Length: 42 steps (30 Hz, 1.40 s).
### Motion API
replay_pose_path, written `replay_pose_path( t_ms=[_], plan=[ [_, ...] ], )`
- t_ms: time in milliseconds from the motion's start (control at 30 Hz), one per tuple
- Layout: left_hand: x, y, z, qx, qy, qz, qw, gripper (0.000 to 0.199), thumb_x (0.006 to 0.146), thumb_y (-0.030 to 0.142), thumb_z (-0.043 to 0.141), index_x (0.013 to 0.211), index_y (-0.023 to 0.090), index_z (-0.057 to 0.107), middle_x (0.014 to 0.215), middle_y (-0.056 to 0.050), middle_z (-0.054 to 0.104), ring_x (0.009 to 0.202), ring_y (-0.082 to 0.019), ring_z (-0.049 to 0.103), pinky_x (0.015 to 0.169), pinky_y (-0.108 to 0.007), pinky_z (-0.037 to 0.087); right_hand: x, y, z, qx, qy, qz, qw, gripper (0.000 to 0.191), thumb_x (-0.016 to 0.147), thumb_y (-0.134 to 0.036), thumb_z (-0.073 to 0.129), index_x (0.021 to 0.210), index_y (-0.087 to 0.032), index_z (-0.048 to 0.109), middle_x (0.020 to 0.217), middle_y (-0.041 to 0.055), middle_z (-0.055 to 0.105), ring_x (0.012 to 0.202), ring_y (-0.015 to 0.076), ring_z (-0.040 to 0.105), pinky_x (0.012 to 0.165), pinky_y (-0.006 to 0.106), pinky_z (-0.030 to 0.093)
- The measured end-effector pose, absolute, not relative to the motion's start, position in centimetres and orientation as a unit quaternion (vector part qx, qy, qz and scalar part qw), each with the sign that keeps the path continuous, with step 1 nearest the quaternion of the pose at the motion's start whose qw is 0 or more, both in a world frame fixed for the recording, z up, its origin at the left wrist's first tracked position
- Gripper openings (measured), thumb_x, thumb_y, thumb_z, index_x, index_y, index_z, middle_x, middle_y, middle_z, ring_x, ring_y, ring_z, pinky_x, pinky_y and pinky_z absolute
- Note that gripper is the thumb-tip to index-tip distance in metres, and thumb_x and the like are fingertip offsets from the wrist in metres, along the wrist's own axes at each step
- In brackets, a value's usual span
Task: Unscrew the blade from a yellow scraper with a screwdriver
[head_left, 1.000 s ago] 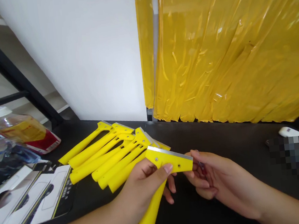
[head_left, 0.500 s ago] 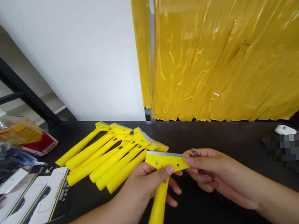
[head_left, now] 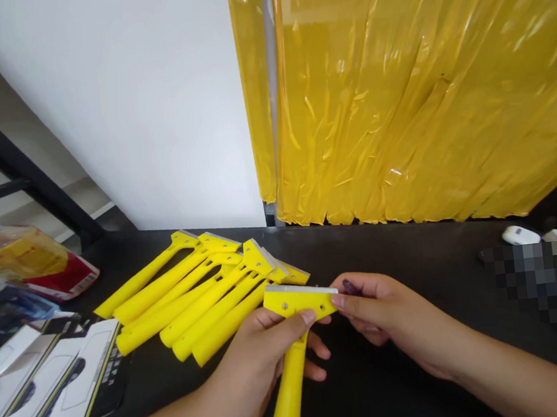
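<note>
My left hand (head_left: 273, 348) is closed around the neck of a yellow scraper (head_left: 291, 386), thumb on its head. The scraper's head faces away from me, with a metal strip along its top edge, a screw at its left and a dark hole at its right. At the right end of the head, the fingertips of my right hand (head_left: 378, 304) pinch its corner. A small dark object (head_left: 349, 287) shows between the fingers of my right hand; I cannot make out what it is. Several more yellow scrapers (head_left: 193, 303) lie in an overlapping row on the black table, left of the held one.
Printed cards (head_left: 68, 383) lie at the left, below a bottle with a red and yellow label (head_left: 60, 264). A white panel (head_left: 149, 116) and a yellow plastic sheet (head_left: 397, 103) stand behind the table (head_left: 392, 249). A small white object (head_left: 521, 235) sits at the right.
The view has shifted slightly. My right fingers are drawn closer together at the scraper's right corner. My left hand keeps the same hold.
</note>
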<state>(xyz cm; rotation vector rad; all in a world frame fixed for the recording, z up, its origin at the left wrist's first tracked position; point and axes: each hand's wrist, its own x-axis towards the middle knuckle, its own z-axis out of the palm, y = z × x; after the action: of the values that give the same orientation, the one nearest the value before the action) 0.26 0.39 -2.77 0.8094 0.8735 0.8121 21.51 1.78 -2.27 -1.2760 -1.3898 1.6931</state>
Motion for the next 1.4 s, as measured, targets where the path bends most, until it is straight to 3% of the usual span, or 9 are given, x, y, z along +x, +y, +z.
replay_pose_path(
  t_ms=[100, 167, 300, 367, 467, 567, 700, 967, 1400],
  plan=[
    [0.1, 0.6, -2.8, 0.386, 0.43, 0.348, 0.738, 0.033, 0.094, 0.043, 0.071, 0.101, 0.012, 0.078, 0.062, -0.005, 0.068, 0.047, -0.01, 0.056, 0.047, -0.018, 0.044, 21.9, 2.2, -2.4, -0.51, -0.588, 0.562, 0.279, 0.045, 0.096, -0.065, 0.058, 0.091, -0.021, 0.067, 0.063, -0.0067, 0.037, 0.054, 0.0104, 0.03, 0.05, 0.027, 0.024],
    [-0.1, 0.9, -2.7, 0.395, 0.445, 0.352, 0.722, 0.037, 0.096, 0.046, 0.066, 0.101, 0.011, 0.077, 0.05, -0.001, 0.061, 0.038, -0.006, 0.045, 0.044, -0.017, 0.033, 22.3, 2.6, -2.6, -0.529, -0.642, 0.481, 0.276, 0.041, 0.097, -0.061, 0.059, 0.088, -0.022, 0.069, 0.066, -0.0033, 0.048, 0.059, 0.0129, 0.041, 0.055, 0.029, 0.03],
    [-0.4, 1.3, -2.5, 0.396, 0.454, 0.386, 0.699, 0.038, 0.097, 0.046, 0.066, 0.1, 0.01, 0.078, 0.055, -0.001, 0.061, 0.04, -0.006, 0.045, 0.046, -0.018, 0.03, 22.9, 3.4, -3.7, -0.526, -0.742, 0.317, 0.27, 0.016, 0.098, -0.038, 0.062, 0.103, -0.026, 0.072, 0.087, 0.0029, 0.067, 0.078, 0.0196, 0.058, 0.072, 0.035, 0.04],
    [-0.4, 1.4, -2.6, 0.39, 0.456, 0.388, 0.7, 0.037, 0.096, 0.045, 0.066, 0.098, 0.01, 0.078, 0.056, -0.001, 0.062, 0.04, -0.006, 0.044, 0.045, -0.018, 0.027, 22.9, 3.7, -4.5, -0.507, -0.78, 0.261, 0.257, 0.021, 0.097, -0.026, 0.058, 0.113, -0.028, 0.072, 0.098, 0.0043, 0.069, 0.083, 0.0205, 0.061, 0.076, 0.036, 0.042],
    [-0.4, 1.3, -2.7, 0.39, 0.45, 0.387, 0.704, 0.036, 0.096, 0.044, 0.066, 0.098, 0.01, 0.077, 0.056, -0.001, 0.061, 0.04, -0.006, 0.045, 0.045, -0.019, 0.027, 22.6, 4.0, -5.4, -0.487, -0.818, 0.2, 0.232, 0.032, 0.095, -0.018, 0.053, 0.119, -0.03, 0.07, 0.098, 0.0041, 0.067, 0.079, 0.0188, 0.061, 0.07, 0.033, 0.042],
    [-0.3, 1.3, -2.7, 0.396, 0.448, 0.387, 0.702, 0.035, 0.096, 0.044, 0.066, 0.098, 0.011, 0.077, 0.056, -0.001, 0.062, 0.04, -0.007, 0.046, 0.045, -0.019, 0.029, 22.3, 4.2, -5.9, -0.48, -0.837, 0.156, 0.213, 0.026, 0.093, -0.017, 0.054, 0.107, -0.028, 0.072, 0.091, 0.0025, 0.065, 0.071, 0.0165, 0.057, 0.063, 0.03, 0.038],
    [-0.2, 1.3, -2.4, 0.395, 0.455, 0.385, 0.699, 0.033, 0.095, 0.043, 0.067, 0.094, 0.011, 0.077, 0.057, -0.001, 0.063, 0.04, -0.006, 0.047, 0.046, -0.018, 0.031, 22.4, 4.1, -6.1, -0.48, -0.842, 0.135, 0.207, 0.02, 0.094, -0.015, 0.053, 0.098, -0.025, 0.069, 0.09, 0.0023, 0.065, 0.073, 0.0162, 0.061, 0.065, 0.029, 0.043],
    [-0.2, 1.2, -2.5, 0.394, 0.462, 0.378, 0.699, 0.035, 0.094, 0.045, 0.068, 0.093, 0.011, 0.077, 0.06, -0.001, 0.064, 0.04, -0.006, 0.049, 0.044, -0.018, 0.03, 23.2, 4.0, -5.9, -0.48, -0.839, 0.141, 0.217, 0.03, 0.094, -0.013, 0.054, 0.12, -0.024, 0.064, 0.103, 0.005, 0.068, 0.085, 0.0188, 0.067, 0.077, 0.032, 0.052],
    [-0.3, 1.2, -2.5, 0.396, 0.466, 0.364, 0.703, 0.035, 0.094, 0.045, 0.068, 0.093, 0.011, 0.077, 0.059, -0.001, 0.063, 0.04, -0.007, 0.049, 0.043, -0.018, 0.033, 23.9, 4.3, -5.7, -0.497, -0.828, 0.13, 0.225, 0.013, 0.091, -0.01, 0.055, 0.091, -0.022, 0.06, 0.09, 0.0044, 0.064, 0.078, 0.0199, 0.063, 0.073, 0.034, 0.047]
  ],
)
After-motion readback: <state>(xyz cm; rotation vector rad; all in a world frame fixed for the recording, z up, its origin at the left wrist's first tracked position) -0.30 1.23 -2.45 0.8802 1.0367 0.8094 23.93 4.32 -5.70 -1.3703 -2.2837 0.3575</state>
